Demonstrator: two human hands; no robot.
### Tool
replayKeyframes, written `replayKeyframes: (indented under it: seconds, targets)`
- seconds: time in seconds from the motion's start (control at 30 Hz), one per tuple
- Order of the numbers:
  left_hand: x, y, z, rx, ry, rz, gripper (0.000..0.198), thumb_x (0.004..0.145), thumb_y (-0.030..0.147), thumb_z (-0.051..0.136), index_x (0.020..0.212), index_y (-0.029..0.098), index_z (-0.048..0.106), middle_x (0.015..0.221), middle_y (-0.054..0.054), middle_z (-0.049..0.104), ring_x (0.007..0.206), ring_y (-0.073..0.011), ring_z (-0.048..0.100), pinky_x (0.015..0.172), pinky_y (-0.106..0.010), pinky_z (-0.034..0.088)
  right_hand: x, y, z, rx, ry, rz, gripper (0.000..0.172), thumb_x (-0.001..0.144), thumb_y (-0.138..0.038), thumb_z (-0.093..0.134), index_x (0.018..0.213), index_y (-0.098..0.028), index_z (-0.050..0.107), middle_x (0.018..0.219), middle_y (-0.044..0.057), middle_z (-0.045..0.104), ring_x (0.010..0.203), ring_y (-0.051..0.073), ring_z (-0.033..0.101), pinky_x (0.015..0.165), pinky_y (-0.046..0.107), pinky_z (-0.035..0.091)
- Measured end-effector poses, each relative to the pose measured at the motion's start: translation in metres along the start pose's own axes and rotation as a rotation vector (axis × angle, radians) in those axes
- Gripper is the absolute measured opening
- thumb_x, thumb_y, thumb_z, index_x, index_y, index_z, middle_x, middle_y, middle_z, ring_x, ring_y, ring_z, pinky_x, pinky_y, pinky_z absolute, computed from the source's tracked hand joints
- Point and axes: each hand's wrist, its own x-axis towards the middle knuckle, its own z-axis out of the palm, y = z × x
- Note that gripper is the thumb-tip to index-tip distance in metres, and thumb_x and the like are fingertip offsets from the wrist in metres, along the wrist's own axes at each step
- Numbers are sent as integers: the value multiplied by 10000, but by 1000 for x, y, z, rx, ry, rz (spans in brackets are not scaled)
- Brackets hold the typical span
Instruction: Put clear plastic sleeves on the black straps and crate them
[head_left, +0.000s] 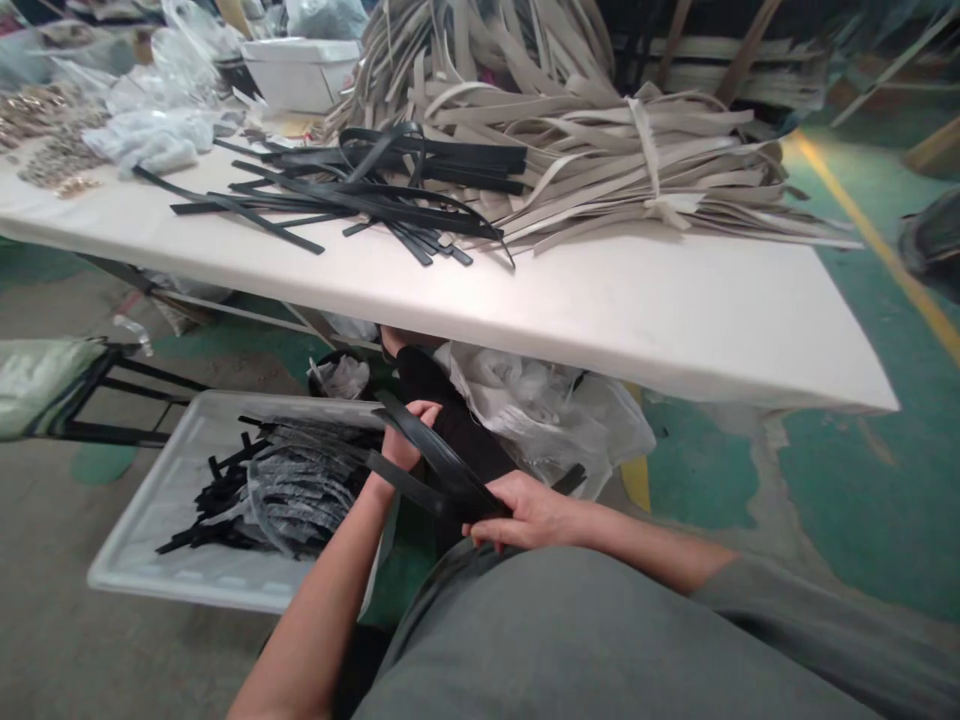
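Note:
A small bunch of black straps [442,452] runs between my hands above my lap. My right hand [517,512] is closed round the bunch near its right end, and a short strap end sticks out beyond the wrist. Farther left, my left hand [409,435] has its fingers curled at the other end of the straps; some of its fingers are hidden behind them. To the left of my left forearm, a white plastic tub [142,545] holds many black straps [300,490], part of them wrapped in clear plastic.
On the white table [675,310] lie loose black straps [375,195] and a large tied bundle of beige straps [600,170]. A white box [300,75] and plastic bags [161,140] stand farther back. Beneath the table edge is a white sack [540,400]; a stool [67,390] is at left.

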Motion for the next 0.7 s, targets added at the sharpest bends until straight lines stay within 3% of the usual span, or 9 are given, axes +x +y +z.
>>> replayKeyframes:
  seconds: [0.17,0.27,0.33,0.4,0.5,0.6,0.7]
  targets:
    - [49,31,51,437,-249,411,320,845,122,518,1117,204,665,1072,-87,666,986,-200,631,924,-328,479,-12,11,-16,5,38,-50,299,863,-404,595,890,-120,685,762,52,693,584,114,628,537,197,492]
    - [74,34,75,631,-268,486,480,786,68,565,1241,215,603,1224,-125,602,1114,-257,585,961,-371,455,-15,21,-24,43,56,-37,327,870,-428,588,915,-121,690,753,49,692,590,115,627,544,199,487]
    - [87,31,87,682,-287,476,395,773,70,583,1143,184,660,1185,-148,623,1109,-290,587,953,-394,452,-16,25,-27,81,59,-19,338,863,-442,597,914,-122,692,737,44,687,589,116,622,539,199,480]
    - [95,27,91,708,-338,449,188,794,99,572,905,158,712,988,-145,677,1005,-291,626,913,-395,464,-16,27,-29,129,70,11,347,852,-460,609,889,-125,693,719,38,681,585,115,616,533,199,472]
    - [90,23,76,684,-344,425,162,825,173,556,698,176,656,807,-102,668,894,-255,636,879,-370,464,-17,25,-32,221,70,47,365,838,-483,620,867,-126,687,713,37,676,582,110,608,537,199,469]
    - [61,22,34,575,-129,286,150,839,250,534,742,181,625,792,-68,654,840,-219,621,835,-341,464,-18,21,-37,297,74,70,373,815,-490,641,879,-124,670,722,36,675,565,100,593,539,204,467]
    - [10,23,-18,333,90,42,182,845,336,517,778,183,592,736,-26,637,758,-182,608,783,-316,472,-15,16,-44,361,145,68,380,796,-504,655,852,-129,644,693,32,658,540,103,576,537,224,464]
